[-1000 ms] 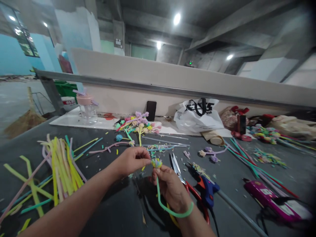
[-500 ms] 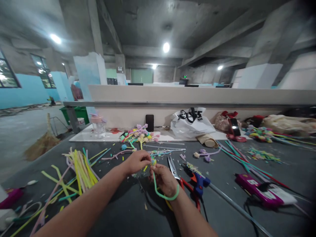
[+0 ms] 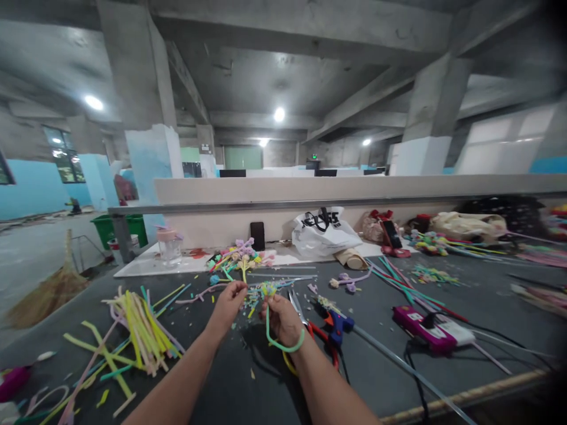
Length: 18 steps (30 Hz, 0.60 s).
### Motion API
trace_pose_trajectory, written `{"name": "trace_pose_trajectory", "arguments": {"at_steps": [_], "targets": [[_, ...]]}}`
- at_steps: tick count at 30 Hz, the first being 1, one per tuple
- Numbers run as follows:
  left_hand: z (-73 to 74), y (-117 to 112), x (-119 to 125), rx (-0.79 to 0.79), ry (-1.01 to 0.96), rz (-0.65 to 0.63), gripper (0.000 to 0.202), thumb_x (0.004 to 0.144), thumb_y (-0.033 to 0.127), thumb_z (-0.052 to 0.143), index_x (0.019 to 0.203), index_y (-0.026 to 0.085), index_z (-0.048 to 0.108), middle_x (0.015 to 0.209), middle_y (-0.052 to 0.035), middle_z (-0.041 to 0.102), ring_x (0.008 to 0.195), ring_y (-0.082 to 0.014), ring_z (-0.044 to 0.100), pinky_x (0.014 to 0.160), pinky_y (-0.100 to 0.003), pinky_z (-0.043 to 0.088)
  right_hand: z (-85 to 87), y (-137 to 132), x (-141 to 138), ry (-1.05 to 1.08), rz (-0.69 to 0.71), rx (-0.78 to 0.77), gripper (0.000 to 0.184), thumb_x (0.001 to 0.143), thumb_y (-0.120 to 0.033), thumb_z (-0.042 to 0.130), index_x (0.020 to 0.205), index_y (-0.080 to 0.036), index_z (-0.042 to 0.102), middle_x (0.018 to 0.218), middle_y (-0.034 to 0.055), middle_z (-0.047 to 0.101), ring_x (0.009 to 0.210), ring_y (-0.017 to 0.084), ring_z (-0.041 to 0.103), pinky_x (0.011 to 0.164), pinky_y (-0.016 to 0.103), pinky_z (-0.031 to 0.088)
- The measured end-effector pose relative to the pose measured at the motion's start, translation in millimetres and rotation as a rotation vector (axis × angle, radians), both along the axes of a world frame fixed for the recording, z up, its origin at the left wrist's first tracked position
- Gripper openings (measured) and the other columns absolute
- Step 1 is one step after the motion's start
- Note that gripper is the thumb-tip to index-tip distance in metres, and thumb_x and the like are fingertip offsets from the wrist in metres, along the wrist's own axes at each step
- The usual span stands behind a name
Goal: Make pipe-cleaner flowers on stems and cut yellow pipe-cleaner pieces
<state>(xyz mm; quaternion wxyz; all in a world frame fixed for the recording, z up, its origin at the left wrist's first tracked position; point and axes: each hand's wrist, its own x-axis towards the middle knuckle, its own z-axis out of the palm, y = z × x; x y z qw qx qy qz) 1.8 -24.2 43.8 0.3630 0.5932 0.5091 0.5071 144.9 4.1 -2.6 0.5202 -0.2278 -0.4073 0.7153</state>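
Bent green fuzzy stem (image 3: pixel 279 346), yellow-blue head (image 3: pixel 268 289): pinched in right fingers (image 3: pixel 275 303), best kept steady; left fingers (image 3: pixel 238 287) narrowed, any hold indiscernible.

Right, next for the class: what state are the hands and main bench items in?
Right hand: gripping green chenille stem
Left hand: fingertips together, contents unclear
Green chenille stem: bent, flower head on top
Scissors: lying flat, blade opening unclear
Hot-glue gun: lying on its side
Power strip: black plug inserted
Central black smartphone: standing upright
Clear drinking bottle: pink lid on
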Motion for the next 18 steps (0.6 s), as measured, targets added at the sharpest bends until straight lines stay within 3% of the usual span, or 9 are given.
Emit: {"name": "trace_pose_trajectory", "arguments": {"at_steps": [8,12,18], "targets": [[-30.0,1.7,4.0,0.010,-0.117,-0.009,0.043,0.068,0.059,0.050,0.075,0.017,0.056,0.050,0.0065,0.037,0.046,-0.0092,0.033,0.045,-0.021,0.027,16.4,4.1,-19.4,-0.300,-0.115,0.073,0.023,0.060,-0.035,0.065,0.058,-0.015,0.054,0.046,-0.0046,0.052,0.039,0.007,0.043,0.047,0.022,0.034],[-36.4,5.2,-2.6,-0.001,-0.189,-0.037,0.042,0.076,0.057,0.043,0.069,0.016,0.050,0.052,0.0065,0.032,0.047,-0.0081,0.029,0.045,-0.021,0.023,26.0,10.4,-34.0,-0.467,-0.222,0.208,0.019,0.059,-0.024,0.061,0.046,-0.016,0.051,0.040,-0.0056,0.046,0.041,0.008,0.038,0.046,0.022,0.028],[-43.9,13.4,-7.0,-0.035,-0.315,-0.046,0.034,0.078,0.048,0.048,0.077,0.015,0.050,0.060,0.0051,0.035,0.049,-0.0066,0.026,0.044,-0.020,0.020,28.1,10.4,-46.5,-0.583,-0.395,0.300,0.016,0.061,-0.019,0.055,0.046,-0.018,0.049,0.045,-0.0060,0.044,0.050,0.011,0.038,0.051,0.023,0.027]]}}
